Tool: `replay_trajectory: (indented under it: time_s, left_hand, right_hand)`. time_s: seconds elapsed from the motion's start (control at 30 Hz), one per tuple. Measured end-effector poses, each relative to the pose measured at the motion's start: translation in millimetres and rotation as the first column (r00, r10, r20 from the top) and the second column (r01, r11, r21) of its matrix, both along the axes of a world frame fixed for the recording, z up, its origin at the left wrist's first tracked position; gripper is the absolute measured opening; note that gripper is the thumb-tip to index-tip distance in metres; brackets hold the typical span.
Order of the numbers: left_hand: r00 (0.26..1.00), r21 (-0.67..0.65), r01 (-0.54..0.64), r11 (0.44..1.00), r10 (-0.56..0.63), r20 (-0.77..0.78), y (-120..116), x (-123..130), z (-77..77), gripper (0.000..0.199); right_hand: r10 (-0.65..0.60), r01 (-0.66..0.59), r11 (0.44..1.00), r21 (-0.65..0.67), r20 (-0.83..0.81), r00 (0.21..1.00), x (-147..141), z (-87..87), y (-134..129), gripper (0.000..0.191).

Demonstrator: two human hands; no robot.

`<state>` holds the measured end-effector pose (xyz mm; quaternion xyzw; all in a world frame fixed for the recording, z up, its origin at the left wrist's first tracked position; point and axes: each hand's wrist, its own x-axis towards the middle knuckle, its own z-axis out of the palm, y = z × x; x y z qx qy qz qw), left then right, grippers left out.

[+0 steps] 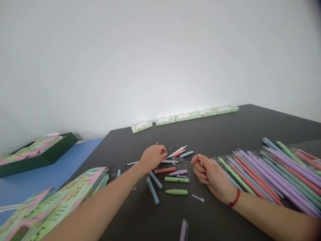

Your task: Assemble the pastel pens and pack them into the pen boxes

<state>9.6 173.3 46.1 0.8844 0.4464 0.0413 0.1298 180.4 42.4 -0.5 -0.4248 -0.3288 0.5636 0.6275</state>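
Note:
My left hand (153, 157) is over the middle of the dark table, its fingers curled closed; what they hold, if anything, is hidden. White refills (178, 151) and a clear pen part (177, 159) lie just right of it. My right hand (209, 174), with a red cord at the wrist, is closed too, around something small and pale that I cannot make out. Between the hands lie a red pen piece (165, 170), a purple piece (178, 172), a green barrel (177, 179) and a green tapered piece (176, 192). Blue pieces (152, 190) lie below my left hand.
Many coloured pens (260, 174) lie in rows at the right. Flat green boxes (185, 116) line the table's back edge. Printed packs (62, 201) are stacked at the front left, and a dark green box (50, 154) of packs stands on a blue surface.

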Motion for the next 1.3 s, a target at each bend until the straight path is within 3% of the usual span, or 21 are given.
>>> replay_trajectory:
  time_s: [0.17, 0.33, 0.5, 0.63, 0.73, 1.03, 1.3]
  left_hand:
    - [0.990, -0.013, -0.073, 0.997, 0.070, -0.125, 36, 37, -17.8, 0.027]
    - [0.985, -0.030, -0.065, 0.997, 0.060, -0.162, 42, 55, -20.1, 0.027]
    - [0.997, -0.012, 0.006, 1.000, -0.007, -0.072, 15, 27, -3.7, 0.020]
    - [0.999, -0.022, 0.050, 0.998, -0.051, -0.014, -14, -6, 1.7, 0.017]
    - [0.997, -0.027, 0.079, 0.997, -0.078, 0.016, -28, -17, 1.2, 0.018]
    - [0.987, -0.023, 0.148, 0.989, -0.146, 0.065, -22, -2, 0.0, 0.021]
    - [0.989, -0.040, 0.140, 0.989, -0.137, 0.063, -23, -21, -1.6, 0.019]
  right_hand:
    - [0.043, -0.044, 0.999, 0.012, 0.079, 0.996, 1, -6.9, 1, 0.030]
    - [0.103, -0.106, 0.994, 0.001, 0.195, 0.975, -2, -7.0, 0, 0.034]
    - [0.092, -0.099, 0.995, 0.015, 0.247, 0.965, -5, -1.7, -1, 0.034]
    - [0.073, -0.079, 0.997, 0.027, 0.167, 0.983, -5, -2.7, 1, 0.031]
    - [0.071, -0.075, 0.996, 0.039, 0.105, 0.992, -3, -6.1, 2, 0.029]
    - [0.083, -0.085, 0.995, 0.045, 0.053, 0.995, -1, -5.9, 1, 0.028]
    - [0.121, -0.121, 0.989, 0.084, 0.003, 0.993, 0, -7.6, -1, 0.028]
